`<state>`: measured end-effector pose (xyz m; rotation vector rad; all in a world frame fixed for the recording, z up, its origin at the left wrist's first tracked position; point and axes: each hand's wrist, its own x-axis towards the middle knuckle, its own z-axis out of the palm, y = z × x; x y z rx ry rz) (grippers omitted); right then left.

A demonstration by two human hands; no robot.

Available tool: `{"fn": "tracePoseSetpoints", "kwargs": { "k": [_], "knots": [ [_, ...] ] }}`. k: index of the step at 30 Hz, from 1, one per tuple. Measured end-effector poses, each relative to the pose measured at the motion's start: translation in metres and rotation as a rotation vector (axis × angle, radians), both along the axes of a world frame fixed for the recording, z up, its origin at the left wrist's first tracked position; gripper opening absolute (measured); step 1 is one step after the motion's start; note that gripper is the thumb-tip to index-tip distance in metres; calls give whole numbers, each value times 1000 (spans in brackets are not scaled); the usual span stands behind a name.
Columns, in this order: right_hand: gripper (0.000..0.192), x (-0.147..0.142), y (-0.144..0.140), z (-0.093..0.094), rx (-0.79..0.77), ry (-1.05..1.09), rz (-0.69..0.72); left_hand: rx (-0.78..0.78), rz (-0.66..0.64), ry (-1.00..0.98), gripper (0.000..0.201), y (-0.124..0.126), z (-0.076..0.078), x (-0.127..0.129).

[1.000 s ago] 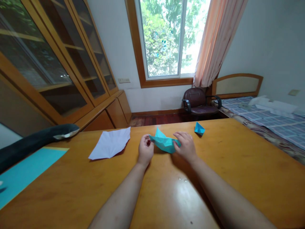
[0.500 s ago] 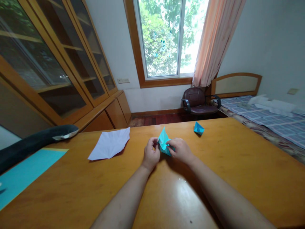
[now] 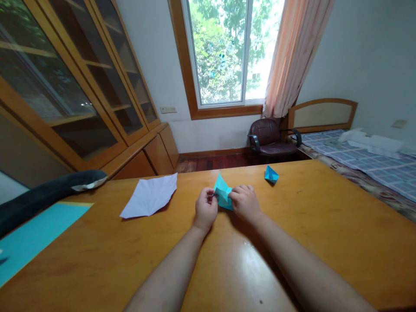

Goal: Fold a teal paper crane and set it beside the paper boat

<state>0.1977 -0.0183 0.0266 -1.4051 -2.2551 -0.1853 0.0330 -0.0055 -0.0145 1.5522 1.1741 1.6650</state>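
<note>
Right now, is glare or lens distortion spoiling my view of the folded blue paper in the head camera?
Head view: daylight from the window puts a bright glare patch on the table, nearer the camera than the blue paper pinched between the left hand and right hand; the paper reads sharp. Wide-angle distortion bends the cabinet.

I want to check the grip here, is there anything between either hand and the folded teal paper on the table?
Nothing visible. The left hand and right hand both pinch the folded teal paper directly, over the wooden table. The white sheet and the small teal paper boat lie apart to either side.
</note>
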Motion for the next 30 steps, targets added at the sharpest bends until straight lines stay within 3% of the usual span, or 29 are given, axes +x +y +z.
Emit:
{"fn": "tracePoseSetpoints", "kwargs": {
  "k": [11, 17, 22, 30],
  "knots": [
    [11, -11, -10, 4, -6, -27, -10, -33, 69, -75, 10, 3, 4, -1],
    [26, -18, -15, 2, 15, -25, -23, -60, 113, -111, 13, 4, 4, -2],
    [27, -20, -12, -6, 24, -48, -58, -88, 89, -156, 15, 5, 2, 0],
    [27, -22, -11, -14, -102, -20, -152, -103, 50, -187, 17, 2, 1, 4]
  ]
}}
